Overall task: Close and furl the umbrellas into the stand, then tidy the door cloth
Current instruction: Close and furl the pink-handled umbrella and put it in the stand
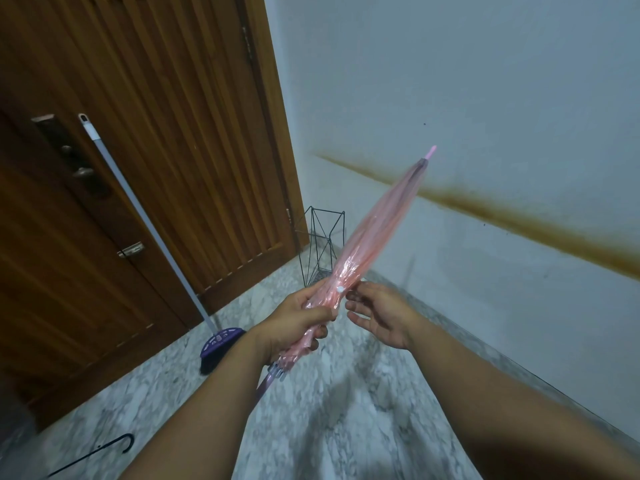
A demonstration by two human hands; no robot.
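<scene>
Left hand [300, 318] is gripping the furled pink translucent plastic umbrella [372, 233] low on its canopy, fingers wrapped closed around it. Right hand [379, 315] is hovering just beside it, open and holding nothing, near the white snap button [340, 289]. Its long axis is pointing up and to the right, tip high. Beyond both hands, the empty black wire umbrella stand [320, 242] is standing in the corner, so the umbrella probably needs tipping over to go in.
</scene>
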